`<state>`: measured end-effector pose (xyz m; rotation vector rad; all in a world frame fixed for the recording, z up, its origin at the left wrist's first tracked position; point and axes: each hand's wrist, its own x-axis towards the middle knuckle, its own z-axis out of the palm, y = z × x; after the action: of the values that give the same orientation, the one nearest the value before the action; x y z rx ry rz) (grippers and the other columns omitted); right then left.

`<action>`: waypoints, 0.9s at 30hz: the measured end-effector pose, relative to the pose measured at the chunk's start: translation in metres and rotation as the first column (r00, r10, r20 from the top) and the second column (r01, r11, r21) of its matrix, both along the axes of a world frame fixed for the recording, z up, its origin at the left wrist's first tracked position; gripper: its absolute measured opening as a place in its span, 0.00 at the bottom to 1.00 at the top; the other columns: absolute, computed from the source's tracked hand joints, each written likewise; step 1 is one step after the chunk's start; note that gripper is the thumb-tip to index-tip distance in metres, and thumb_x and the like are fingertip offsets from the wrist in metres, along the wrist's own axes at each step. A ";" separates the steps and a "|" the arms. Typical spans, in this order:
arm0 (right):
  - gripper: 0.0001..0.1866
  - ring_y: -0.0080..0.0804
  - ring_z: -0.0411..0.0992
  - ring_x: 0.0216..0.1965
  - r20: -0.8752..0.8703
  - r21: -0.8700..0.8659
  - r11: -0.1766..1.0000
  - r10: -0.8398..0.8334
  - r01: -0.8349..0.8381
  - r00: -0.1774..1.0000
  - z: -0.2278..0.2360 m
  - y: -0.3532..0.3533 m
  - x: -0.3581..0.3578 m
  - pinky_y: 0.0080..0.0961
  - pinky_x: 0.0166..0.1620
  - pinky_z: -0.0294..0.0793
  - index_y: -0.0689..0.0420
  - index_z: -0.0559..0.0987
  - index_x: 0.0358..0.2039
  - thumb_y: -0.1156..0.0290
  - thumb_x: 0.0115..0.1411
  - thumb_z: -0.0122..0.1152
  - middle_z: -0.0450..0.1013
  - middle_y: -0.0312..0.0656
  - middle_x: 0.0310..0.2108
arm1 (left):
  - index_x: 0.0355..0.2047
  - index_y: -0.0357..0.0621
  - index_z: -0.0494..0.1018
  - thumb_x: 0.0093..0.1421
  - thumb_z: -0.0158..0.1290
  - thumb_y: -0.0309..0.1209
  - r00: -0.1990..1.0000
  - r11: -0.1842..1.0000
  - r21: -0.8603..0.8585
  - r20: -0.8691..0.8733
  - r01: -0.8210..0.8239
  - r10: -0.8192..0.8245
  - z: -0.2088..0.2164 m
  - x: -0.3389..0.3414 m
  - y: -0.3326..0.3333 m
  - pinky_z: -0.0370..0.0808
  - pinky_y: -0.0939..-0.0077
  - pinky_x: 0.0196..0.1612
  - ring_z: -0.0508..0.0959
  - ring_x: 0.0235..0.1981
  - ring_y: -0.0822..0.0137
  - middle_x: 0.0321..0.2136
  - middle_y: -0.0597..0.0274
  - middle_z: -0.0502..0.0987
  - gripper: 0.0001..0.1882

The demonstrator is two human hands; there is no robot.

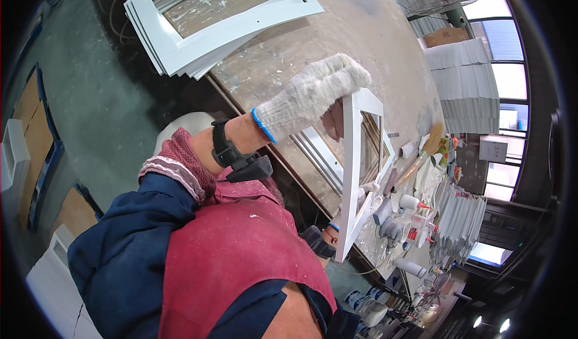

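A white frame [350, 176] with an open middle stands on edge between my hands, above the worktable. My left hand [316, 95], in a pale knitted glove with a blue cuff edge, is closed at the frame's upper end. Some bare fingers show below the glove, against the frame. My right hand [368, 190] is mostly hidden behind the frame. Its gloved fingers show through the opening, bent at the side rail near the lower end. Behind the held frame, more white frame pieces [319, 149] lie at the table edge.
Several white frames [180, 53] are stacked on the worktable [385, 38], overhanging its edge. A brush [432, 140], a white bottle with a red tip [409, 202] and other containers crowd the far side. Tall stacks of white panels [463, 86] stand beyond. Brown boards [36, 140] are on the floor at left.
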<state>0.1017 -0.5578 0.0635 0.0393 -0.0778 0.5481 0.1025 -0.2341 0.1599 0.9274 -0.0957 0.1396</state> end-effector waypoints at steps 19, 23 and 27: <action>0.24 0.16 0.59 0.15 0.014 -0.527 0.848 -0.057 0.055 0.998 0.009 -0.007 -0.019 0.19 0.19 0.60 0.50 0.72 0.53 0.47 0.65 0.49 0.62 0.28 0.16 | 0.63 0.44 0.54 0.54 0.64 0.40 0.985 0.859 -0.489 0.008 0.154 -0.172 -0.029 -0.013 -0.035 0.78 0.75 0.40 0.75 0.45 0.71 0.51 0.60 0.70 0.42; 0.22 0.19 0.63 0.19 0.016 -0.949 0.305 -0.206 0.080 0.978 0.018 -0.072 -0.050 0.16 0.22 0.66 0.50 0.73 0.47 0.46 0.66 0.47 0.66 0.30 0.21 | 0.65 0.43 0.50 0.54 0.64 0.35 0.974 0.861 -0.470 -0.014 0.192 -0.225 -0.026 -0.017 -0.025 0.78 0.76 0.39 0.75 0.44 0.71 0.51 0.63 0.68 0.44; 0.16 0.18 0.65 0.23 0.574 -0.788 -0.368 -0.150 0.493 0.805 0.098 -0.103 -0.015 0.15 0.28 0.69 0.58 0.72 0.46 0.59 0.66 0.48 0.69 0.35 0.26 | 0.69 0.51 0.37 0.55 0.61 0.27 0.953 0.805 -0.522 0.058 0.283 -0.298 -0.031 -0.017 -0.029 0.78 0.71 0.45 0.74 0.49 0.66 0.58 0.56 0.62 0.51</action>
<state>0.0871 -0.6605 0.1611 -1.7814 0.1747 -0.2289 0.0853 -0.2627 0.1292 0.3529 -0.1644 -0.1324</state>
